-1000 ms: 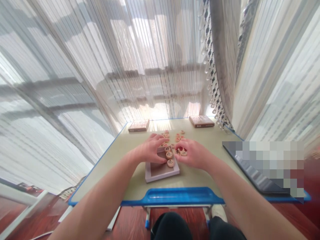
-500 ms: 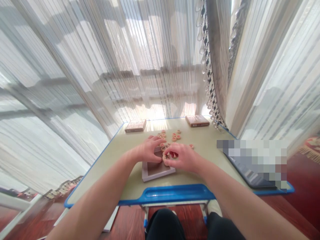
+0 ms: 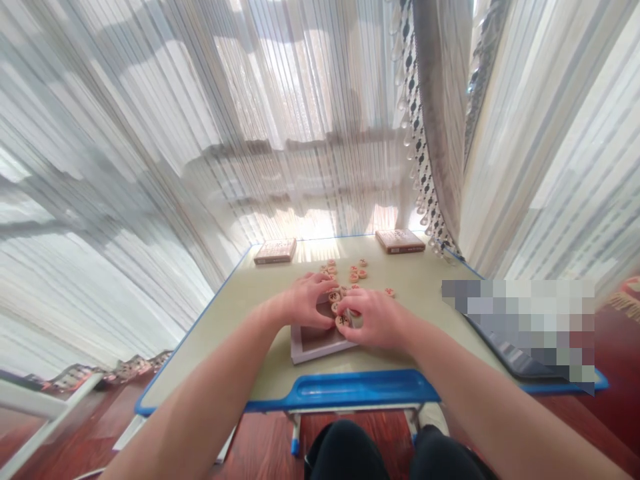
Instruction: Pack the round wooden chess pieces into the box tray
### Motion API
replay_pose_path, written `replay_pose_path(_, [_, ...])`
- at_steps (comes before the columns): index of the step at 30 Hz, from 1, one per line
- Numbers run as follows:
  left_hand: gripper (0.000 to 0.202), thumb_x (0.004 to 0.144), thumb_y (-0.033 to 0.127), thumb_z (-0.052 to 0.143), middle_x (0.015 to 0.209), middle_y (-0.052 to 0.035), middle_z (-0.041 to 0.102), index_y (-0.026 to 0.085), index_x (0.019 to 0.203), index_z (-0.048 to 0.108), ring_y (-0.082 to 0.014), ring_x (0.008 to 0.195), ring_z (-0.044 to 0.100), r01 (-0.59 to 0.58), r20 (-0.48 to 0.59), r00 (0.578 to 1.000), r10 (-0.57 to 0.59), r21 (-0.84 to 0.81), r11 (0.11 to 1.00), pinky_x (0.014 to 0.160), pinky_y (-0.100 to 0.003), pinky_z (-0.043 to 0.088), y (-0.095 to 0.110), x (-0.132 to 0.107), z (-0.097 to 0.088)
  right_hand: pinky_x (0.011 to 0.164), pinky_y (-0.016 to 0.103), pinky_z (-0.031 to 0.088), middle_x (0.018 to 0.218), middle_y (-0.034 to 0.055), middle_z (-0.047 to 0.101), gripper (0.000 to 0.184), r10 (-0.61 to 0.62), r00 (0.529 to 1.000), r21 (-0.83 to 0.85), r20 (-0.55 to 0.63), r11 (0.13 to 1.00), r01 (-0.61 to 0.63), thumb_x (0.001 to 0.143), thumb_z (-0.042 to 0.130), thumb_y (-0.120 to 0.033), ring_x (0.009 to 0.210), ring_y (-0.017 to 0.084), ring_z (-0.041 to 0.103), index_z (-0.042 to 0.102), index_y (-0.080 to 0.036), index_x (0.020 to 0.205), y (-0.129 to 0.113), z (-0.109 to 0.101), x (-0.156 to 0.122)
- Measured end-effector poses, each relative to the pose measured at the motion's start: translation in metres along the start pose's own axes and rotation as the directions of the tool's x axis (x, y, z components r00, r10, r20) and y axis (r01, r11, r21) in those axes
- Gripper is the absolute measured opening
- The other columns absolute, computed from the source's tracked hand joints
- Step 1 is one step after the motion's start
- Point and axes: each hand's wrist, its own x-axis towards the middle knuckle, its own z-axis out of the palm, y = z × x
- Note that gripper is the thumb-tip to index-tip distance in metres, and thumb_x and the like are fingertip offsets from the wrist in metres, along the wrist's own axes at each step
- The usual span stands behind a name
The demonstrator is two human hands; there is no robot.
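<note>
My right hand (image 3: pixel 377 317) pinches a round wooden Chinese chess piece (image 3: pixel 343 321) with a black character, over the right part of a shallow open box (image 3: pixel 320 338). Curved over the box's left side is my left hand (image 3: pixel 309 301), thumb apart from its fingers; its fingertips come close to other pieces, and whether they touch is unclear. Between the hands lies another black-marked piece (image 3: pixel 334 297). My hands partly cover the box and the pieces around it.
Loose red-marked pieces (image 3: pixel 354 277) lie beyond the box, and one piece (image 3: pixel 389 293) sits off to the right. Two flat boxes stand at the far edge, left (image 3: pixel 275 251) and right (image 3: pixel 400 241). A dark-edged, pixelated object (image 3: pixel 520 333) occupies the table's right. Blue tray groove (image 3: pixel 357 387) in front.
The view has shifted a little, so the table appears slightly further right. The piece in my right hand now shows its black character more plainly. Both hands stay over the box.
</note>
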Motion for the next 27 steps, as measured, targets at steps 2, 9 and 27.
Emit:
replay_pose_path(2, [0.068, 0.058, 0.042, 0.071, 0.119, -0.0091, 0.055, 0.019, 0.120, 0.054, -0.0282, 0.109, 0.050, 0.007, -0.004, 1.000, -0.007, 0.000, 1.000, 0.098, -0.039, 0.040, 0.001, 0.000, 0.000, 0.065, 0.024, 0.042, 0.076, 0.0018, 0.065, 0.014, 0.005, 1.000, 0.022, 0.023, 1.000, -0.006, 0.071, 0.062, -0.026, 0.071, 0.014, 0.058, 0.070, -0.022, 0.082, -0.001, -0.002, 0.000])
replay_pose_path(9, [0.066, 0.063, 0.033, 0.067, 0.124, -0.0119, 0.054, 0.016, 0.124, 0.049, -0.0295, 0.112, 0.050, 0.023, -0.013, 1.000, -0.024, -0.034, 0.999, 0.098, -0.040, 0.040, -0.008, 0.001, 0.000, 0.065, 0.023, 0.042, 0.080, 0.0006, 0.065, 0.020, 0.060, 0.998, 0.045, 0.028, 0.997, -0.061, 0.069, 0.064, -0.025, 0.068, 0.012, 0.057, 0.070, -0.022, 0.087, -0.002, -0.006, 0.000])
replay_pose_path(27, [0.052, 0.065, 0.022, 0.059, 0.117, -0.0098, 0.058, 0.017, 0.116, 0.058, -0.0260, 0.109, 0.053, -0.040, -0.116, 0.993, 0.033, -0.060, 0.997, 0.096, -0.035, 0.042, -0.013, 0.001, -0.001, 0.063, 0.023, 0.039, 0.083, 0.0003, 0.065, 0.014, 0.098, 0.994, 0.065, 0.052, 0.993, -0.102, 0.070, 0.064, -0.027, 0.070, 0.012, 0.057, 0.070, -0.021, 0.081, -0.002, -0.009, -0.001])
